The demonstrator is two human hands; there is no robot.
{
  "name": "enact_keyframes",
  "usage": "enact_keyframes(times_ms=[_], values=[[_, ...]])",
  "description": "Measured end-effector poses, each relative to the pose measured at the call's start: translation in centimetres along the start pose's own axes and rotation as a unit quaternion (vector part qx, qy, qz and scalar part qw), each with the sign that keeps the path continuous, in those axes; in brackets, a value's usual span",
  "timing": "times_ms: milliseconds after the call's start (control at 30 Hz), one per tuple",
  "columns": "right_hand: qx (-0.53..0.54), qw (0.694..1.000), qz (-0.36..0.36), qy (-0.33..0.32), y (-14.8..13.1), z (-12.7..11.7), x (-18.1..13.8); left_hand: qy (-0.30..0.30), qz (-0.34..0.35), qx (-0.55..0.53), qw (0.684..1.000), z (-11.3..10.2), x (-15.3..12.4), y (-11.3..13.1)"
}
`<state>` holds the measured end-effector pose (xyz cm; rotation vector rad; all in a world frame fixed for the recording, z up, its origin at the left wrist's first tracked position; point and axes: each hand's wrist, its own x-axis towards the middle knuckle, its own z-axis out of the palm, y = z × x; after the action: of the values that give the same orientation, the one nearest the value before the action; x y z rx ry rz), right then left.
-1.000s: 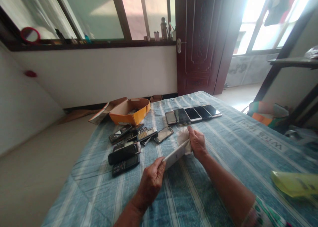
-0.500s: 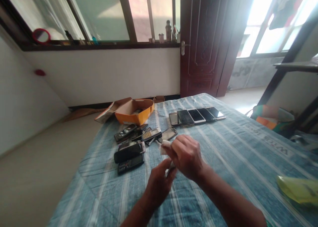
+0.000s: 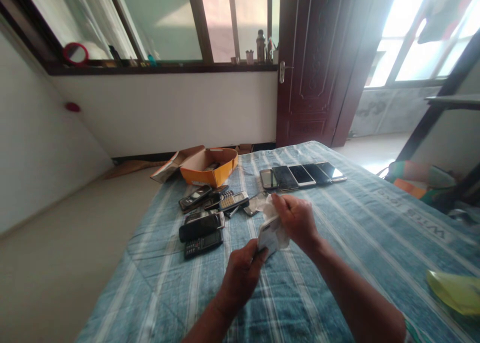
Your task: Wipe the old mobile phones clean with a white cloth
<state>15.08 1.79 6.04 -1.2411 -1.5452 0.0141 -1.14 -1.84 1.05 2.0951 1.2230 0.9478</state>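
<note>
Plainly, your left hand (image 3: 240, 273) pinches the near end of the white phone (image 3: 267, 238) between closed fingers (image 3: 258, 260); your right hand (image 3: 299, 219), gripping a tissue (image 3: 268, 207), holds it against the far end.

Blue striped cloth (image 3: 337, 233), open orange box (image 3: 210, 177), jumbled older phones (image 3: 202, 226), row of five phones (image 3: 301, 175), yellow item (image 3: 455, 290).

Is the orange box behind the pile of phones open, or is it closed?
Open: the orange box shows its inside, with something dark in it, and its lid is tipped back toward the left.
</note>
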Motion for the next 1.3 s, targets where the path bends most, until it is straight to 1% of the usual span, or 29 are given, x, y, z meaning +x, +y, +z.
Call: enact_keyframes(times_ms=[33, 67, 100, 133, 200, 300, 367, 467, 533, 600, 667, 733, 800, 833, 867, 933, 967, 1000, 1033, 1100, 1133, 1167, 1200, 1233, 1300], values=[[0.008, 1.000, 0.027, -0.005, 0.3, 0.1, 0.1, 0.001, -0.006, -0.003, 1.000, 0.0, 0.0, -0.1], [0.010, 0.999, 0.039, -0.006, 0.5, 0.1, 0.1, 0.002, -0.012, -0.005, 1.000, 0.0, -0.1, -0.2], [0.003, 0.999, 0.034, -0.002, 0.5, 0.1, 0.1, 0.003, -0.017, -0.005, 1.000, 0.0, -0.1, -0.3], [-0.012, 1.000, 0.012, 0.008, 0.2, 0.1, 0.0, 0.003, -0.020, -0.004, 1.000, 0.1, -0.2, -0.3], [-0.048, 0.996, -0.074, 0.030, -0.7, 0.1, -0.3, 0.004, -0.024, -0.003, 1.000, 0.2, -0.2, -0.4], [-0.091, 0.972, -0.210, 0.043, -2.7, -0.1, -0.8, 0.013, -0.013, -0.005, 1.000, 0.4, -0.3, -0.3], [-0.102, 0.959, -0.259, 0.042, -3.7, -0.2, -1.1, 0.018, 0.000, -0.012, 1.000, 0.5, -0.3, -0.2], [-0.094, 0.954, -0.282, 0.034, -4.1, -0.1, -1.2, 0.014, 0.002, -0.025, 1.000, 0.4, -0.3, 0.1], [-0.077, 0.961, -0.262, 0.029, -3.6, 0.0, -1.0, 0.008, -0.005, -0.025, 1.000, 0.3, -0.2, 0.3], [-0.055, 0.975, -0.212, 0.023, -2.9, 0.1, -0.8, 0.004, -0.012, -0.017, 1.000, 0.3, -0.2, 0.5], [-0.024, 0.992, -0.126, 0.011, -1.9, 0.2, -0.6, 0.001, -0.016, -0.012, 1.000, 0.3, -0.1, 0.5], [0.029, 0.999, -0.013, -0.016, -0.9, 0.3, -0.3, 0.002, -0.016, -0.012, 1.000, 0.4, -0.1, 0.4], [0.099, 0.990, 0.091, -0.045, -0.1, 0.5, -0.1, 0.006, -0.015, -0.009, 1.000, 0.4, 0.0, 0.2], [0.133, 0.981, 0.128, -0.054, 0.3, 0.6, 0.0, 0.011, -0.013, -0.005, 1.000, 0.4, 0.0, 0.2], [0.160, 0.973, 0.154, -0.057, 0.6, 0.6, 0.1, 0.016, -0.011, 0.000, 1.000, 0.4, 0.0, 0.1], [0.178, 0.968, 0.176, -0.027, 0.7, 0.4, 0.3, 0.022, -0.008, 0.011, 1.000, 0.5, 0.0, 0.0], [0.167, 0.972, 0.167, 0.000, 0.6, 0.2, 0.4, 0.023, -0.007, 0.017, 1.000, 0.5, -0.1, 0.0], [0.142, 0.979, 0.140, 0.030, 0.3, -0.1, 0.4, 0.023, -0.005, 0.023, 0.999, 0.5, -0.1, 0.0], [0.109, 0.988, 0.097, 0.057, -0.1, -0.5, 0.4, 0.022, -0.003, 0.027, 0.999, 0.6, -0.1, 0.1], [0.038, 0.996, -0.028, 0.077, -1.4, -1.2, 0.3, 0.021, 0.004, 0.027, 0.999, 0.6, -0.1, 0.2], [0.010, 0.993, -0.095, 0.066, -2.1, -1.4, 0.1, 0.018, 0.008, 0.024, 1.000, 0.6, -0.1, 0.2], [-0.011, 0.987, -0.154, 0.042, -2.8, -1.5, -0.1, 0.016, 0.014, 0.021, 1.000, 0.7, -0.1, 0.2], [-0.029, 0.979, -0.202, 0.026, -3.4, -1.5, -0.4, 0.014, 0.017, 0.021, 1.000, 0.7, -0.1, 0.3], [-0.046, 0.969, -0.241, 0.008, -3.8, -1.3, -0.6, 0.013, 0.018, 0.022, 0.999, 0.7, -0.1, 0.3], [-0.072, 0.957, -0.281, -0.007, -4.2, -0.8, -1.0, 0.013, 0.017, 0.027, 0.999, 0.7, -0.1, 0.4]])
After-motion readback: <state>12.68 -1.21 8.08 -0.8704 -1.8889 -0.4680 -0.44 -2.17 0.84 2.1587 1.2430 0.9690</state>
